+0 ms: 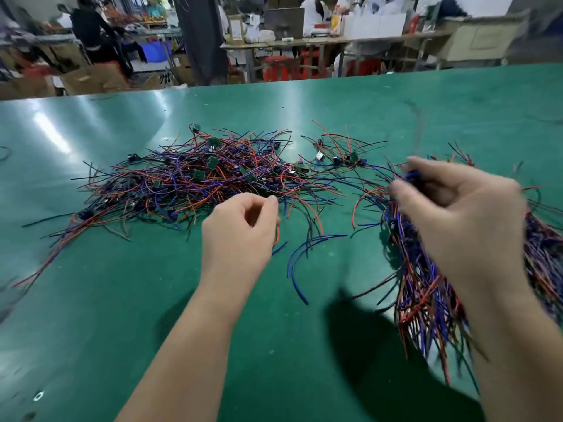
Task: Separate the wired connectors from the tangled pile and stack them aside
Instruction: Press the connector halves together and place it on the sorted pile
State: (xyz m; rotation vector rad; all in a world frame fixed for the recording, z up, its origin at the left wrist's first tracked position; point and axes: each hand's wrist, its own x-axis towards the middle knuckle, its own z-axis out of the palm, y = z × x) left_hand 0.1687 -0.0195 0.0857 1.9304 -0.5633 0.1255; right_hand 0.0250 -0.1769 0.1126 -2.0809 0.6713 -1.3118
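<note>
Green tabletop point(91, 300) carries the tangled pile point(198, 178) at eleven o'clock, the right hand point(457, 214) grips the sorted bundle point(426, 284) at three, the left hand point(240, 226) curls, its hold unclear; best to ease one piece out slowly.

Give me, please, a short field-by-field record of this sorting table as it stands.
Surface: green table
Tangled pile: centre-left, red, blue and black wires with small boards
Stacked bundle: right side, wires roughly aligned
Right hand: above the bundle, pinches a blue wired connector; blurred
Left hand: fingers curled at the pile's near edge; grip on anything unclear
</note>
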